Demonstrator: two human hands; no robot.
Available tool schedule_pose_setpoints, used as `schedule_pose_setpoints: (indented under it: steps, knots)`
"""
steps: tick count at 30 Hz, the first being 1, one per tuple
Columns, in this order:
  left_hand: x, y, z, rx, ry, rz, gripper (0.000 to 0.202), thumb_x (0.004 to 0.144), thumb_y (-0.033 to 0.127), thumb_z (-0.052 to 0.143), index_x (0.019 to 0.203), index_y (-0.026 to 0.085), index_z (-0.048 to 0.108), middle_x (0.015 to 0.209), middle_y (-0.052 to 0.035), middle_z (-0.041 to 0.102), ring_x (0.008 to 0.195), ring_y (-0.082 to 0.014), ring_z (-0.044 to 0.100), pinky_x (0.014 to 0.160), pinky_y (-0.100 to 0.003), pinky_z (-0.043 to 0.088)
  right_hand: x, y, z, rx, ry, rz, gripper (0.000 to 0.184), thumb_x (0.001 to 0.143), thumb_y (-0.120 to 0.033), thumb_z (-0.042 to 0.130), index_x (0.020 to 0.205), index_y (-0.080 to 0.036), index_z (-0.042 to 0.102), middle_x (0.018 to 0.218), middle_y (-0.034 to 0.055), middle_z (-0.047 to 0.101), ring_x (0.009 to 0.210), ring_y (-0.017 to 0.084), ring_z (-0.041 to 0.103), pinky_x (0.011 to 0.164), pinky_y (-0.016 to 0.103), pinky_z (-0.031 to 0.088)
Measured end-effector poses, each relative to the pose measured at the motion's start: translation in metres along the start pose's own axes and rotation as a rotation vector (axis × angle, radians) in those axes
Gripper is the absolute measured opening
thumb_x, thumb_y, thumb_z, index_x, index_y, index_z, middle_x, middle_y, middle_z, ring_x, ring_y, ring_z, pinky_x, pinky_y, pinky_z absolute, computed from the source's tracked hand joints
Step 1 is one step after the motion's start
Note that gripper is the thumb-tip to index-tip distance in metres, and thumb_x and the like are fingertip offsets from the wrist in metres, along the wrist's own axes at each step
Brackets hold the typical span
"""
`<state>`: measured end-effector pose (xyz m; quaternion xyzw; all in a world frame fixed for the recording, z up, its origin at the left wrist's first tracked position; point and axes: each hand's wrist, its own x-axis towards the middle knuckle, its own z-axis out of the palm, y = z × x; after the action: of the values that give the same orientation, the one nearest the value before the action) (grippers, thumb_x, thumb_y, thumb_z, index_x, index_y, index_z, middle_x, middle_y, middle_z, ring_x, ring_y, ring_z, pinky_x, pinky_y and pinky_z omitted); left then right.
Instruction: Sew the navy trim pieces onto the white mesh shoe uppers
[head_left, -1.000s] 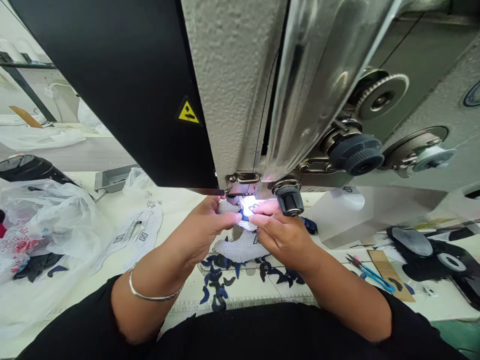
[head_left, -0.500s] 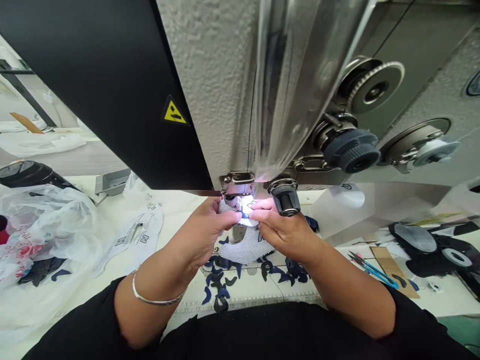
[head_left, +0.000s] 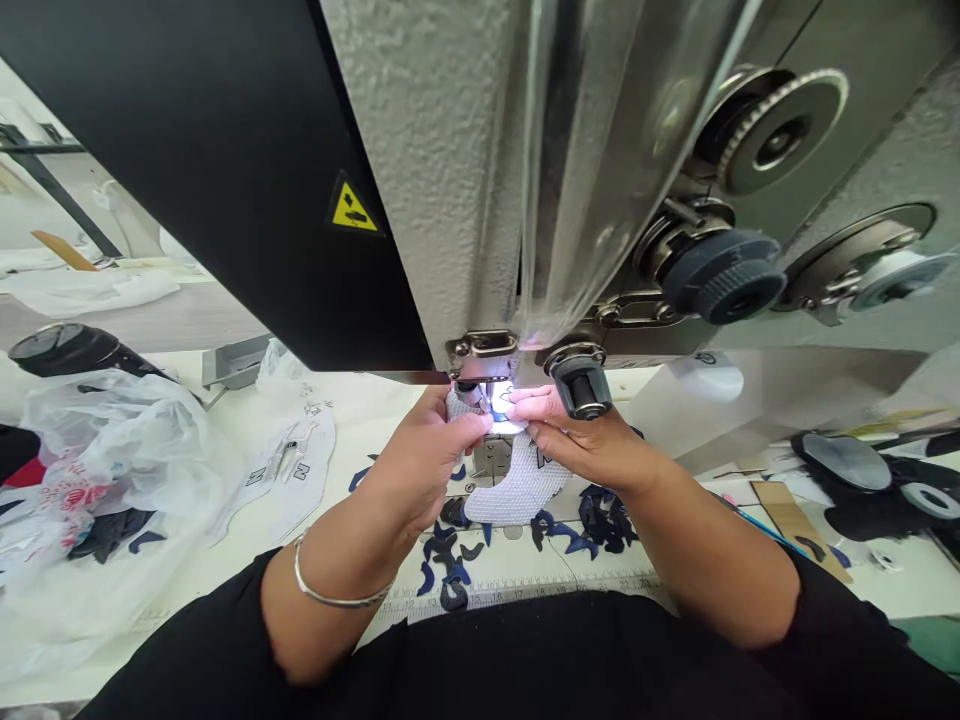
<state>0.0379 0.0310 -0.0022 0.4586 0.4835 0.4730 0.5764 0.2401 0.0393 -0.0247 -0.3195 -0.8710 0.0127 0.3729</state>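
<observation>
A curved piece of white mesh fabric (head_left: 519, 488) lies under the lit needle area of an industrial sewing machine, and its end reaches in beneath the metal presser foot (head_left: 480, 390). My left hand (head_left: 427, 450) pinches the mesh from the left, with its fingertips just next to the foot. My right hand (head_left: 577, 430) holds the mesh from the right, its fingers close to the left fingertips. A small dark blue edge shows at the needle, but the fingers partly hide it. A silver bangle (head_left: 341, 590) circles my left wrist.
The machine head (head_left: 442, 180) and its black panel (head_left: 187, 180) rise ahead, with a tension knob (head_left: 581, 385) by my right fingers. Navy curved fabric pieces (head_left: 450, 560) lie on the table, which has a ruler strip (head_left: 517, 592). Thread snips (head_left: 765, 535) and a plastic bag (head_left: 97, 470) lie to the sides.
The mesh piece has swung so its lower curve lies further right. Both hands have shifted slightly with it, and the view has drifted a little.
</observation>
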Motion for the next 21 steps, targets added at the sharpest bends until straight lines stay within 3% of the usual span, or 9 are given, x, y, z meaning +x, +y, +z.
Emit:
schedule_pose_setpoints:
  steps: [4,14,21]
  knots:
    - [0.000,-0.001,-0.001,-0.018,-0.011,0.007,0.024,0.068,0.016,0.073,0.088,0.021,0.061,0.075,0.0040,0.060,0.067,-0.0115,0.053,0.060,-0.025,0.039,-0.001,0.001,0.002,-0.034,-0.003,0.009,0.029,0.092,-0.016,0.058,0.110,-0.034,0.070,0.100,-0.0002,0.068,0.096,0.021,0.065,0.088,0.039,0.054]
    - [0.003,-0.003,-0.007,-0.003,-0.038,0.009,0.021,0.071,0.019,0.075,0.084,0.019,0.059,0.072,0.0046,0.054,0.064,-0.0095,0.047,0.059,-0.025,0.037,-0.006,-0.001,0.008,-0.002,0.079,0.002,0.022,0.096,-0.018,0.051,0.107,-0.026,0.068,0.102,0.0039,0.067,0.101,0.022,0.064,0.093,0.044,0.053]
    - [0.004,-0.003,-0.009,-0.063,-0.034,0.000,0.027,0.069,0.019,0.077,0.087,0.020,0.058,0.074,0.0045,0.059,0.061,-0.0093,0.049,0.058,-0.025,0.038,-0.009,-0.003,0.012,-0.021,0.128,0.000,0.029,0.093,-0.014,0.055,0.114,-0.030,0.067,0.107,0.0030,0.067,0.099,0.021,0.062,0.094,0.046,0.051]
